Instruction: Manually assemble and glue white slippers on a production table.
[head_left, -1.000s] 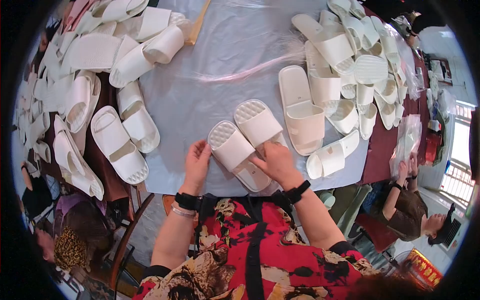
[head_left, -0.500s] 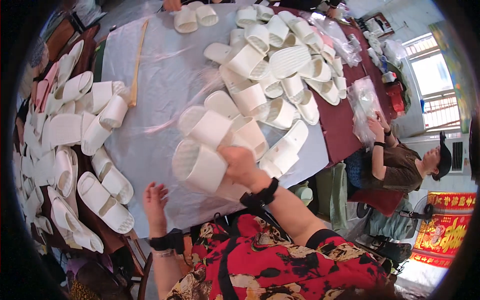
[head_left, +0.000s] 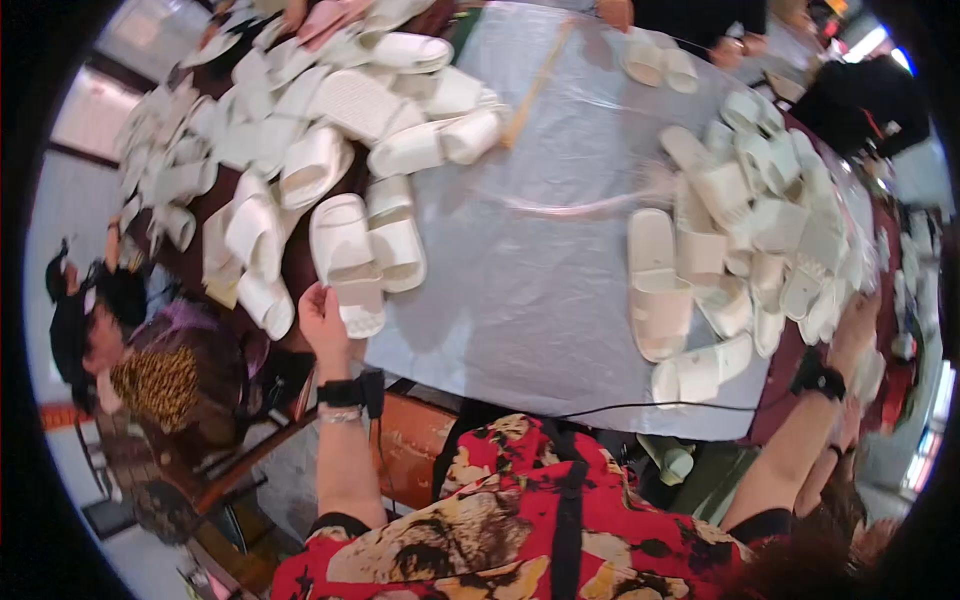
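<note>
My left hand [head_left: 325, 322] is at the near left, its fingers drawn together on the side edge of a white slipper [head_left: 345, 258]. That slipper lies sole down at the table edge, beside another white slipper [head_left: 396, 236]. My right arm stretches far to the right. My right hand [head_left: 850, 335] is smeared by motion beside the right-hand heap of white slippers [head_left: 778, 222], and what its fingers do cannot be made out. At that heap's near side lie a slipper [head_left: 660, 285] pointing away and another slipper [head_left: 703, 372] lying sideways.
A large heap of white slippers [head_left: 300, 110] covers the left side. Grey sheeting [head_left: 520, 270] spans the table, with a yellow strip [head_left: 538, 85] across it. One slipper pair [head_left: 661, 65] stands at the far edge. A black cable [head_left: 640, 405] runs along the front. Co-workers are around the table.
My view has turned left. My right hand has let go of the slippers it held mid-table and swung far right. My left hand has come up to a slipper at the left heap.
</note>
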